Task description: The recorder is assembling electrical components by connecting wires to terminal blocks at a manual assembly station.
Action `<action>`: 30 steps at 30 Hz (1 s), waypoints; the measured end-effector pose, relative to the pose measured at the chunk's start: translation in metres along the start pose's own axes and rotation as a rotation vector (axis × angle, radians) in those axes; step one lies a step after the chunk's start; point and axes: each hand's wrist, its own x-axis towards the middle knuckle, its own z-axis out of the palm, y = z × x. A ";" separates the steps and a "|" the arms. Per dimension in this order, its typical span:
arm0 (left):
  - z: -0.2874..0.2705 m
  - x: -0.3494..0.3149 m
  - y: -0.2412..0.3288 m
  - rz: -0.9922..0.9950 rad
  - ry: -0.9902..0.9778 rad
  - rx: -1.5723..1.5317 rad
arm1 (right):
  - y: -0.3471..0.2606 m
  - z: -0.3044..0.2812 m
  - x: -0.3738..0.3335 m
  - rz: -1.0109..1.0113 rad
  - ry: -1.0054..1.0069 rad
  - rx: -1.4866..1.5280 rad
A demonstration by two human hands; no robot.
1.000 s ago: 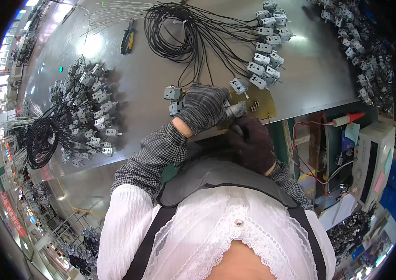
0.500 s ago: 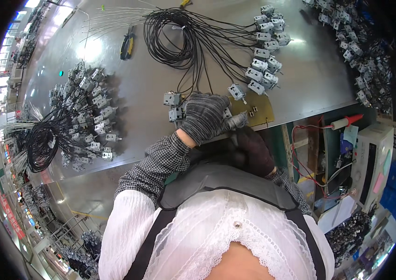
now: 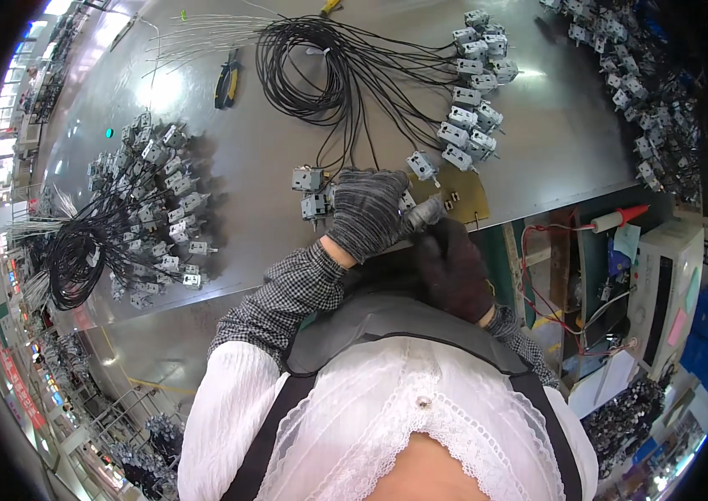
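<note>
My left hand (image 3: 368, 215), in a grey striped knit glove, lies at the table's front edge, closed around a small grey box-shaped switch part (image 3: 406, 202); only a bit of that part shows. Its thumb points right, over a yellowish plate (image 3: 472, 194). Just below the edge is my right hand (image 3: 457, 271), in a dark maroon glove; its fingers point up, somewhat apart, with nothing visible between them. Small brass pieces (image 3: 452, 200) rest on the plate. One grey part (image 3: 422, 168) lies at the plate's upper left, and two more (image 3: 311, 190) sit left of my left hand.
A coil of black cable (image 3: 304, 71) runs to a cluster of grey parts (image 3: 472, 125). Yellow-black pliers (image 3: 227, 81) lie left of it. Another wired bundle (image 3: 154, 200) is at left, more at far right. A red-tipped probe (image 3: 621, 217) and a pale instrument box (image 3: 663, 288) stand right.
My right hand has shifted slightly and its fingers now show more clearly by the table edge. My left hand has barely moved, keeping its grip.
</note>
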 end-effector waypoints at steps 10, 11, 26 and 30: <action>-0.029 -0.012 -0.004 -0.001 -0.070 0.103 | 0.001 -0.014 -0.002 0.628 -0.166 1.151; -0.026 -0.019 -0.016 -0.006 -0.069 0.107 | 0.003 -0.012 -0.003 1.162 -0.223 1.822; -0.008 -0.010 -0.025 0.021 -0.044 -0.203 | 0.011 -0.028 0.022 0.615 -0.159 0.626; -0.012 -0.008 -0.024 0.048 -0.075 -0.189 | 0.012 -0.028 0.009 0.374 -0.193 0.492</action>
